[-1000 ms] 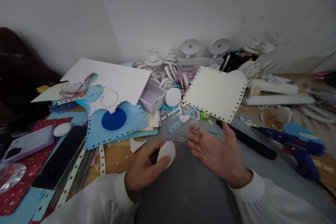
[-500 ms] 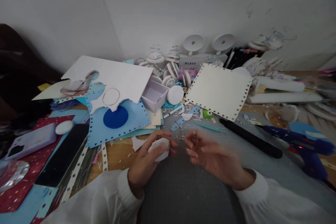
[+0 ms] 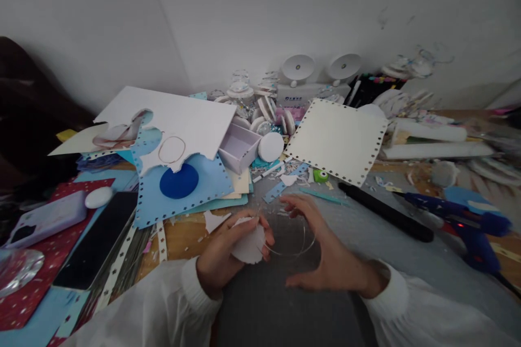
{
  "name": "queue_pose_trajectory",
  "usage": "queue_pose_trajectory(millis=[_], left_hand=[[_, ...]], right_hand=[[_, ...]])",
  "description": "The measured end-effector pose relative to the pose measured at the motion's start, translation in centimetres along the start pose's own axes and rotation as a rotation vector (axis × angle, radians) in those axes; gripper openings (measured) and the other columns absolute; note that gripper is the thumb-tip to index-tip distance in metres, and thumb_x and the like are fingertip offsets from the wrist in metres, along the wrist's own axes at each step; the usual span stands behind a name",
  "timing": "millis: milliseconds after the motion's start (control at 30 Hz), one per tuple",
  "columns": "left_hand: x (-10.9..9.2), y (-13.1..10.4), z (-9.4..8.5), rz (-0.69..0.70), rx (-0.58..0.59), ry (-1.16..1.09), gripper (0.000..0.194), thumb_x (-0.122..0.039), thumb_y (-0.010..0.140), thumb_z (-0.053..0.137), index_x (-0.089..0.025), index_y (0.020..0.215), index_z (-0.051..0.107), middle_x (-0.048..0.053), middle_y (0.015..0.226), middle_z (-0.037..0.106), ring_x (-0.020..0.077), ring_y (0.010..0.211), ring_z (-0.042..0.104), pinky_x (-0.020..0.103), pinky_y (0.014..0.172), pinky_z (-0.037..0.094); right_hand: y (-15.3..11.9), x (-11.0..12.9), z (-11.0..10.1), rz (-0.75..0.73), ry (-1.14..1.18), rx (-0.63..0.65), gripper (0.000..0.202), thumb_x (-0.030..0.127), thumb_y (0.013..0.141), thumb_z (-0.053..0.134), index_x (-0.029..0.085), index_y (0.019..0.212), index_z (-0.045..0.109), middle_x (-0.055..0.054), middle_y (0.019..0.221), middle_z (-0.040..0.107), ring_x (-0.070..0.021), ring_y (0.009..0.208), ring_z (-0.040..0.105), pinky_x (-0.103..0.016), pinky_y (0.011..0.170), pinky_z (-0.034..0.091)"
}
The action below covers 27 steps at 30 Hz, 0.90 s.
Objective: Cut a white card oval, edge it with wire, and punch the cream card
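Note:
My left hand is closed around a round white disc with a ragged edge, its thumb lying across the top. A thin, pale wire-like strand loops out from the disc to the right. My right hand is apart from the disc, thumb and fingers spread wide around the loop; it grips nothing that I can see. Both hands hover over a dark grey mat.
At the right lie a black stick and a blue glue gun with a red light. Behind stand a small open box, white discs and a cream sheet. Blue and white paper, a dark phone and scraps lie left.
My right hand has opened from curled fingers into a wide spread. The strand now shows as a large loop between the hands. My left hand has turned the disc slightly toward the camera.

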State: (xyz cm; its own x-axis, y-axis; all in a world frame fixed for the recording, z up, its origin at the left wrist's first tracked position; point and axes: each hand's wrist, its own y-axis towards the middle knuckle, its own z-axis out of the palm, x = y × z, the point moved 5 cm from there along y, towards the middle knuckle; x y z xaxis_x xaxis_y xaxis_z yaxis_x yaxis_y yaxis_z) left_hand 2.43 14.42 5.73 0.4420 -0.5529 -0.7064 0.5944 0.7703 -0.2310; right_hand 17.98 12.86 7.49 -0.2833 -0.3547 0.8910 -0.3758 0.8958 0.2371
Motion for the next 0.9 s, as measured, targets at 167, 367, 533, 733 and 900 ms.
queue_pose_trajectory(millis=[167, 367, 533, 733, 900], left_hand=[[0.1, 0.1, 0.2, -0.013, 0.02, 0.033, 0.015, -0.022, 0.088, 0.05, -0.011, 0.086, 0.06, 0.008, 0.071, 0.064, 0.0132, 0.056, 0.058, 0.023, 0.055, 0.044], [-0.1, 0.4, 0.4, -0.033, 0.008, -0.137, 0.032, -0.036, 0.085, 0.048, -0.008, 0.088, 0.064, 0.012, 0.077, 0.066, 0.0184, 0.062, 0.062, 0.028, 0.062, 0.048], [-0.3, 0.4, 0.5, -0.063, -0.036, -0.326, 0.027, -0.024, 0.081, 0.048, -0.007, 0.095, 0.064, 0.015, 0.089, 0.067, 0.025, 0.087, 0.064, 0.036, 0.085, 0.047], [0.0, -0.2, 0.8, -0.129, 0.071, -0.419, 0.027, -0.023, 0.093, 0.041, -0.016, 0.114, 0.057, 0.013, 0.124, 0.057, 0.0299, 0.108, 0.058, 0.051, 0.096, 0.04], [0.3, -0.1, 1.2, -0.148, 0.171, -0.383, 0.033, -0.032, 0.096, 0.038, -0.015, 0.119, 0.055, 0.013, 0.12, 0.059, 0.029, 0.105, 0.061, 0.042, 0.089, 0.047]], right_hand=[[0.3, -0.2, 0.4, -0.043, -0.163, -0.03, 0.091, 0.044, 0.054, 0.084, 0.032, 0.131, 0.037, -0.009, 0.127, 0.043, -0.0322, 0.118, 0.04, -0.048, 0.099, 0.034], [0.1, -0.2, 0.1, -0.041, -0.081, -0.137, 0.093, 0.038, 0.059, 0.084, 0.033, 0.135, 0.03, -0.007, 0.122, 0.049, -0.0274, 0.11, 0.049, -0.044, 0.094, 0.04], [-0.2, 0.1, -0.4, -0.055, 0.067, -0.241, 0.091, 0.031, 0.066, 0.081, 0.032, 0.139, 0.027, -0.007, 0.121, 0.054, -0.0248, 0.111, 0.051, -0.042, 0.096, 0.04], [-0.1, 0.2, 0.1, -0.017, 0.205, -0.206, 0.089, 0.028, 0.068, 0.08, 0.033, 0.138, 0.026, -0.005, 0.117, 0.059, -0.0228, 0.113, 0.053, -0.043, 0.102, 0.039], [-0.1, 0.3, 0.2, -0.019, 0.168, -0.198, 0.087, 0.03, 0.067, 0.08, 0.035, 0.137, 0.029, -0.004, 0.112, 0.061, -0.0237, 0.11, 0.056, -0.047, 0.102, 0.039]])
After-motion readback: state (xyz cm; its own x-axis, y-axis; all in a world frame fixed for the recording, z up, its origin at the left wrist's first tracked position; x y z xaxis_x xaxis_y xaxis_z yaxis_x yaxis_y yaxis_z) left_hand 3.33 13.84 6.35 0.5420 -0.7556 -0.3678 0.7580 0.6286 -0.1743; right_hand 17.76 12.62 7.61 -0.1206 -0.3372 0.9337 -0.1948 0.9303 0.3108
